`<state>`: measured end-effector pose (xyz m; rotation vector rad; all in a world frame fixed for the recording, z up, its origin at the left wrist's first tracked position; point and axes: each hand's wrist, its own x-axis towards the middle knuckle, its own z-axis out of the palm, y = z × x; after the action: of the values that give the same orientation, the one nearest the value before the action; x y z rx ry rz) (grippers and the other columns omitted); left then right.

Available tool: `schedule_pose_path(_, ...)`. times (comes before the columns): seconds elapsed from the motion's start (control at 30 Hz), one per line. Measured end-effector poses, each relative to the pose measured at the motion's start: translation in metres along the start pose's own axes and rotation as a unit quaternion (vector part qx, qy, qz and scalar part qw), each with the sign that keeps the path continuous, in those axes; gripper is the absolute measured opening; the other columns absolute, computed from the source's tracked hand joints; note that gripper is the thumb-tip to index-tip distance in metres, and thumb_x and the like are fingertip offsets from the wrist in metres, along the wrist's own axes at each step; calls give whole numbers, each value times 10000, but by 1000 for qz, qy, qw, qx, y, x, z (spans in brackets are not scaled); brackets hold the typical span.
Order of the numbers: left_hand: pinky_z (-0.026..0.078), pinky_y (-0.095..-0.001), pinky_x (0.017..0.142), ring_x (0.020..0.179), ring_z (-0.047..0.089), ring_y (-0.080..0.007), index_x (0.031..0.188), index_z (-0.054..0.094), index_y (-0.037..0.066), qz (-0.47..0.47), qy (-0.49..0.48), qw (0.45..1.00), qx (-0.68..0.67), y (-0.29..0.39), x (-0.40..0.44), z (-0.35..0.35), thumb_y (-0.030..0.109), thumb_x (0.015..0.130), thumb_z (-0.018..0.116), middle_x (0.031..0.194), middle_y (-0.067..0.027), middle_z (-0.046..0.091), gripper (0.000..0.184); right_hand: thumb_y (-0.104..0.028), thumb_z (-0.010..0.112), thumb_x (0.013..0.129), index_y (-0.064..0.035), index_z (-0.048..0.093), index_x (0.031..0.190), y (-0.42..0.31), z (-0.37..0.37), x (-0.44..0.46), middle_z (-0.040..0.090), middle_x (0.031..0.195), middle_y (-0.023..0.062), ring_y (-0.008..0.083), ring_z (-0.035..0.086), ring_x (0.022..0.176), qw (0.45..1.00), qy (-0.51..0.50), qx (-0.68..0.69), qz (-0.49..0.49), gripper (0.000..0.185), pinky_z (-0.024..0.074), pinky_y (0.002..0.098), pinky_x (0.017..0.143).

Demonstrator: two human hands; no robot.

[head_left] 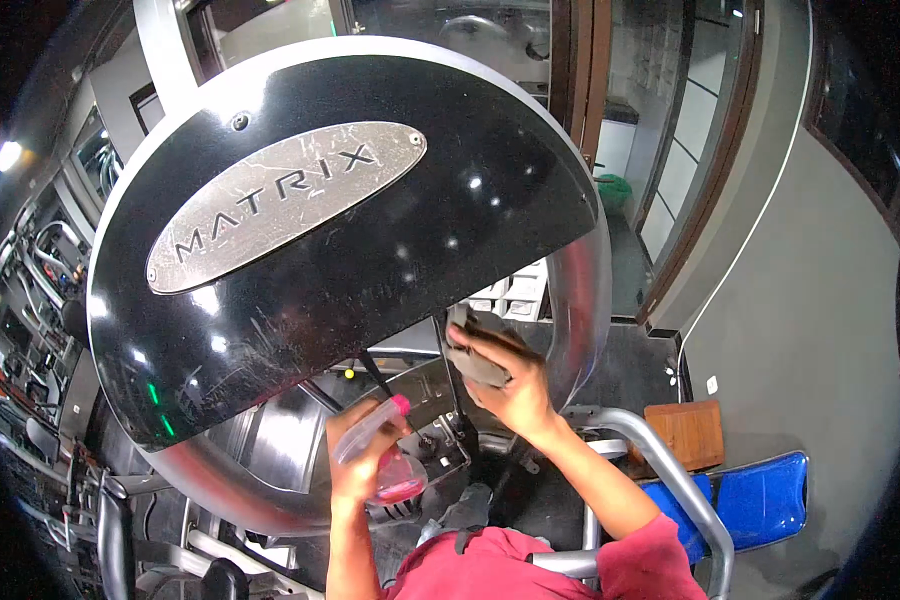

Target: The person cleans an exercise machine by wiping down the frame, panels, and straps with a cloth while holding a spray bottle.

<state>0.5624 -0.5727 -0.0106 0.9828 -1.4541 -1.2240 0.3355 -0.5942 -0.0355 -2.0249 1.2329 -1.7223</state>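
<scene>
My left hand [358, 462] is wrapped round a clear spray bottle [398, 480] with a pink nozzle and pink liquid in the bottom. In my right hand [515, 385] is a bunched grey cloth [480, 367], raised close to the lower edge of a glossy black panel [450, 170]. I cannot tell whether the cloth touches the panel. A scratched silver oval plate [288, 205] reading MATRIX is fixed on the panel. White and silver curved framing surrounds the panel.
A grey tubular frame [660, 455] curves past my right arm. Beyond it are a blue seat [762, 498] and a brown wooden board [685, 435] near the grey wall [790, 330]. Gym machines [55, 260] line the left side. A doorway with a green item [615, 190] lies at the back.
</scene>
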Motion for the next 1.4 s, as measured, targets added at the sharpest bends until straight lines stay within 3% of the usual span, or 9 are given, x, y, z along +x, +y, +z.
schedule_pose_path(0.03,468,-245,509,546,583,-105,821,677,-20,-7,2,1000,-5,-1,0,0,140,768,652,731,-73,677,170,32,747,698,-180,666,1275,5,0,-4,691,1225,45,265,652,1095,1000,-7,-17,-9,620,489,357,924)
schedule_pose_path(0.17,465,-247,506,546,585,-108,820,669,-25,-11,-16,999,-25,-6,0,4,139,773,662,732,-79,676,171,28,738,695,-140,688,1239,2,-9,20,674,1258,76,243,652,1135,988,-2,-107,-115,572,481,378,932)
schedule_pose_path(0.37,454,-246,512,553,587,-111,802,658,-24,-10,-5,999,-38,-20,-2,17,96,790,654,745,-83,677,121,30,740,717,-133,698,1221,-17,10,26,688,1227,78,244,651,1116,990,87,-63,-92,531,477,376,906)
schedule_pose_path(0.53,458,-251,532,569,589,-113,809,656,-37,-16,1,999,-46,-36,-9,16,85,785,638,748,-82,672,125,43,740,685,-115,709,1200,30,12,-60,698,1199,94,262,665,1076,995,3,-88,-56,539,478,377,897)
schedule_pose_path(0.6,457,-256,539,571,588,-123,818,656,-37,-32,9,999,-30,-42,-11,16,134,792,635,749,-89,669,175,52,743,642,-67,717,1177,34,7,-63,705,1180,118,286,682,1037,997,-21,-66,-42,549,477,386,895)
schedule_pose_path(0.67,459,-261,550,582,589,-130,823,654,-35,-52,16,998,-39,-54,-13,18,165,799,633,755,-94,669,203,30,742,715,-174,690,1242,19,0,-38,700,1189,67,239,661,1051,997,-1,-74,-35,568,480,366,857)
schedule_pose_path(0.87,463,-281,591,628,587,-148,837,641,-24,-72,-7,996,-47,-59,-14,25,244,826,635,782,-103,668,268,12,757,695,-164,681,1251,17,15,-9,704,1157,71,268,648,992,994,81,-32,-61,588,491,373,836)
schedule_pose_path(1.2,439,-269,581,627,586,-134,878,654,-2,-93,-7,994,-54,-80,-23,25,377,875,666,797,-73,666,379,58,736,695,-123,658,1253,58,-1,-76,683,1197,95,282,651,1002,993,-32,-28,109,591,512,359,890)
schedule_pose_path(1.4,455,-283,580,623,600,-148,946,656,1,-71,0,997,-36,-88,-22,35,425,894,650,814,-67,655,427,11,759,708,-135,638,1292,46,20,-46,648,1220,111,292,629,1047,993,59,63,80,614,491,378,916)
